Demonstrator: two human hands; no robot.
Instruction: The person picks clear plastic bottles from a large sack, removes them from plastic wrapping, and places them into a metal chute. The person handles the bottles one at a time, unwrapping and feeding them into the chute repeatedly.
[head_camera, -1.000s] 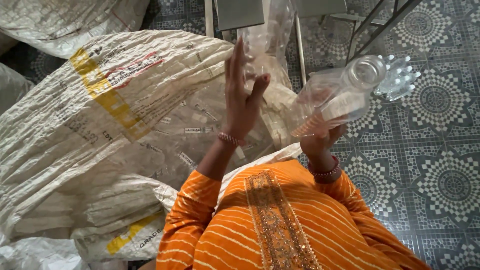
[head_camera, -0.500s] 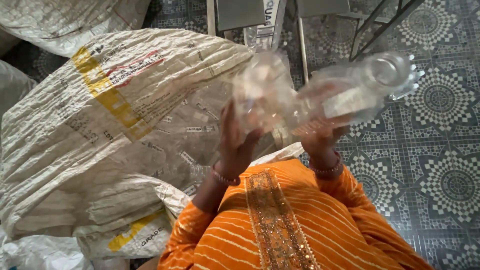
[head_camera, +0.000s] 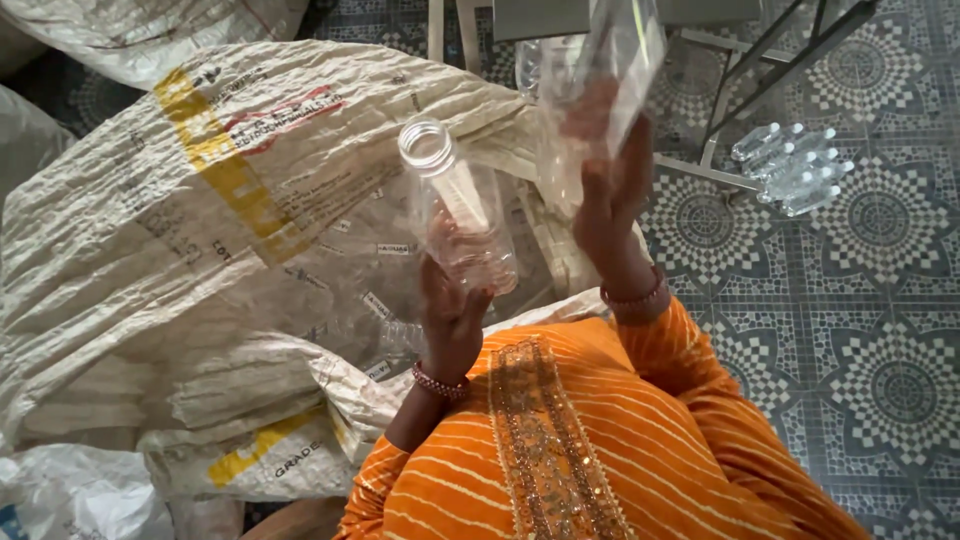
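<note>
Large white woven sack fills left of view, crumpled, yellow stripe; contents hidden. More sacks below and behind it. Left hand grips base of clear plastic bottle, capless, empty, mouth tilted up toward camera, held over sack. Right hand raised higher, fingers closed on second clear item, blurred, probably crushed bottle. Cluster of small capped bottles lying on patterned tile floor, right, well apart.
</note>
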